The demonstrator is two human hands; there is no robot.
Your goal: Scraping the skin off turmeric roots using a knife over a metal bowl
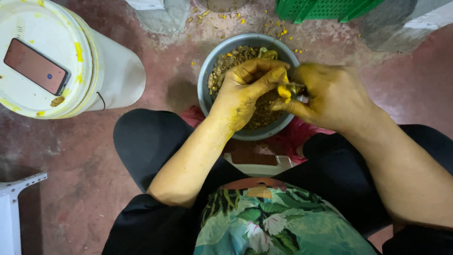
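Both of my hands are stained yellow and meet over a grey bowl that stands on the floor between my knees. My left hand is closed around a small yellow root piece, pinching it between thumb and fingers. My right hand presses a small shiny metal blade against that piece. The blade is blurred and mostly hidden by my fingers. The bowl holds a heap of brown and yellow roots and peelings, partly covered by my hands.
A white bucket stands at the left, with a phone lying on its yellow-smeared lid. A green crate is at the top. Yellow scraps litter the red floor. A red cloth lies under the bowl, and a white plastic part is at lower left.
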